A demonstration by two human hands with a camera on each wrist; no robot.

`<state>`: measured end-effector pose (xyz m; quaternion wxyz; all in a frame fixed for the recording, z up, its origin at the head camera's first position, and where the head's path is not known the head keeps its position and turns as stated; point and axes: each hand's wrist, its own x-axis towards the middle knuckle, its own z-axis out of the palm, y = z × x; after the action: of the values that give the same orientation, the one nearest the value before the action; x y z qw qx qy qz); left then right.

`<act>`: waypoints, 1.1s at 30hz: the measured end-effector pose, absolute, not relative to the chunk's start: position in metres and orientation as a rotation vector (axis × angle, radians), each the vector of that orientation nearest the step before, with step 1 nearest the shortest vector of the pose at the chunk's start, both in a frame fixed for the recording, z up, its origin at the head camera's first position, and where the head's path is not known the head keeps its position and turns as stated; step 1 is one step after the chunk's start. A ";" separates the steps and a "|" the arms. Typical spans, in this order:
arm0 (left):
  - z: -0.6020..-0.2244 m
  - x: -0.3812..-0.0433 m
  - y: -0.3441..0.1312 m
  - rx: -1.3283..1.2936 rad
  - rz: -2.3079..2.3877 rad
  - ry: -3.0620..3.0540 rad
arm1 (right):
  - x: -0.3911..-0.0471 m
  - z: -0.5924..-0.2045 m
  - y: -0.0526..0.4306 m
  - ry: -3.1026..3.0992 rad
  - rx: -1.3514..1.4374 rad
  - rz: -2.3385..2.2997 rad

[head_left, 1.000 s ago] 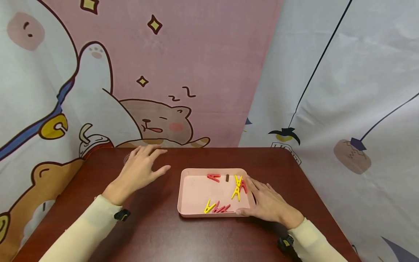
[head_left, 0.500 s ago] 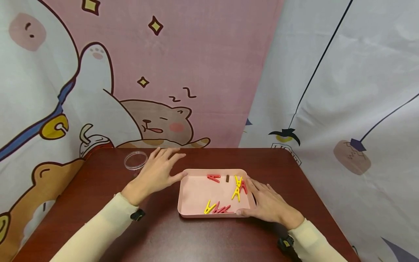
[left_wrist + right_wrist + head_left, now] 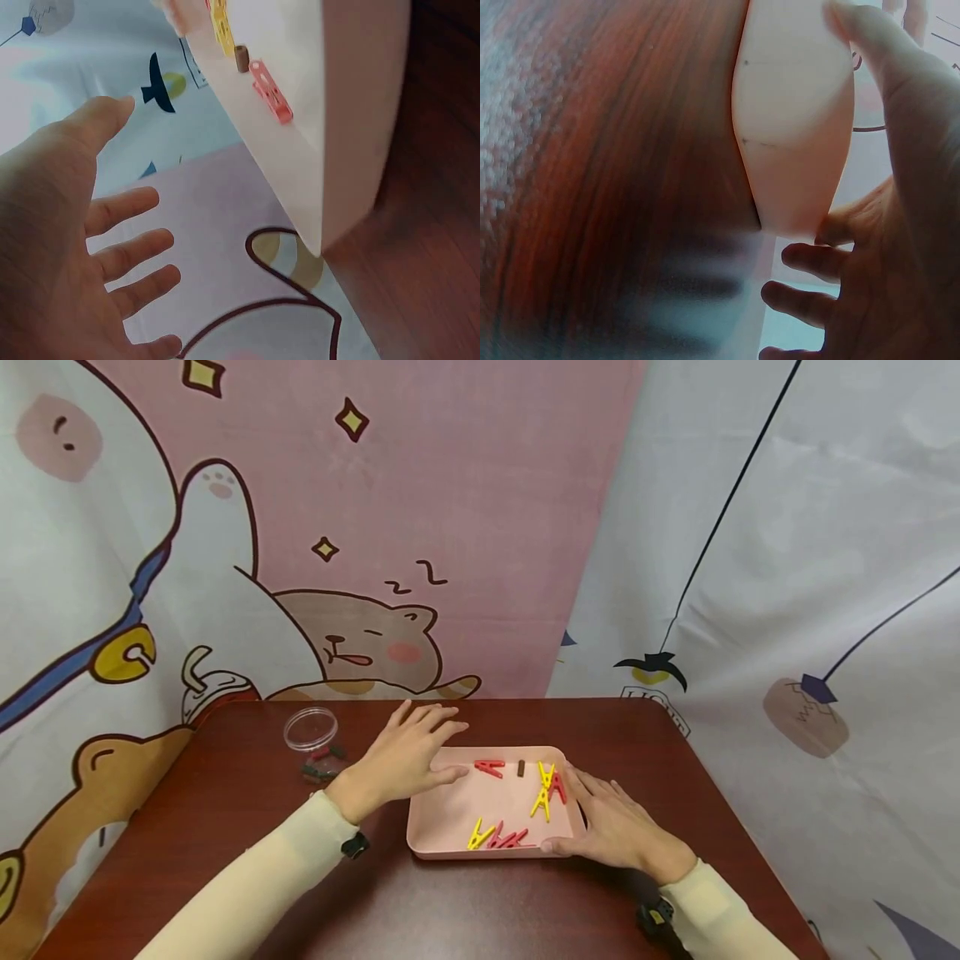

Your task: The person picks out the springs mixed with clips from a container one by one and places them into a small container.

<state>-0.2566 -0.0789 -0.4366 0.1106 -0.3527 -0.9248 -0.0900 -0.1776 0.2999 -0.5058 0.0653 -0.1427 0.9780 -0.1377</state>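
Note:
A shallow pink tray [image 3: 450, 806] lies on the table with small red and yellow clothespins in it. One red clothespin [image 3: 490, 767] lies near the back wall beside a short brown piece [image 3: 521, 768]. Yellow clothespins [image 3: 543, 795] and a red one sit at the right end, others along the front wall. My left hand [image 3: 401, 760] hovers over the tray's back left corner, fingers spread, holding nothing; the left wrist view shows it apart from the rim. My right hand [image 3: 622, 822] grips the tray's right end, thumb at the front corner and fingers along the side.
Behind my left forearm, at the back left, stands a clear round container [image 3: 311, 731] with red and dark green pieces beside or inside it. The brown table [image 3: 480, 910] ends at a printed cloth backdrop [image 3: 487, 527].
My left hand has moved right, from left of the tray to over its back left corner, uncovering the clear container. The right hand and the tray have stayed put.

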 end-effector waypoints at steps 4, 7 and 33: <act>-0.439 -0.260 -0.066 -1.096 -0.221 -2.727 | -0.179 -0.506 0.299 2.955 -0.439 -0.417; -0.440 -0.262 -0.056 -1.132 -0.213 -2.737 | -0.179 -0.506 0.299 2.956 -0.441 -0.414; -0.458 -0.275 0.017 -1.285 -0.099 -2.932 | -0.180 -0.504 0.300 2.947 -0.453 -0.408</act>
<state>-0.2747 0.0167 -0.4581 -0.0307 -0.4010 -0.9150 -0.0309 -0.1797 0.3000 -0.5038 0.0660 -0.1501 0.9772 -0.1352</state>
